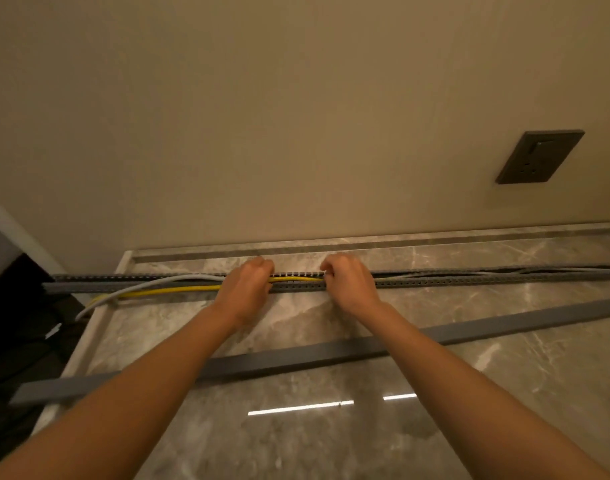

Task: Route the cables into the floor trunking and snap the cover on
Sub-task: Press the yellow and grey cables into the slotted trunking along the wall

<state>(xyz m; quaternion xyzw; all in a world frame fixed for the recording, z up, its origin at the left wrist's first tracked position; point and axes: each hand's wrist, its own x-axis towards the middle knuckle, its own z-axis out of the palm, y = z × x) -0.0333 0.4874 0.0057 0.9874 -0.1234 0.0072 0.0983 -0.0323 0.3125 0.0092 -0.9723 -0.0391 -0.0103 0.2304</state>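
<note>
The trunking [469, 282] is a long grey slotted channel lying open on the marble floor [331, 441], running side to side a little out from the wall [262, 116]. Its comb-like side walls show small regular slots, and the channel is uncovered along its whole visible length. A yellow cable [178, 290] and a pale grey cable [165, 281] spill over the near wall of the trunking towards its left end and trail onto the floor there; between the two hands the yellow cable lies inside the channel. Further right along the trunking, grey and dark cables sit within it. The left hand [244, 289] is curled down over the trunking with its fingers closed around the cables, the yellow one passing beneath it. The right hand [348, 282] is clenched just to the right, fingertips pinching the cables at the near wall of the trunking. The cover [296, 358], a plain grey strip, lies loose on the floor nearer the person than the trunking, angled under both forearms.
</note>
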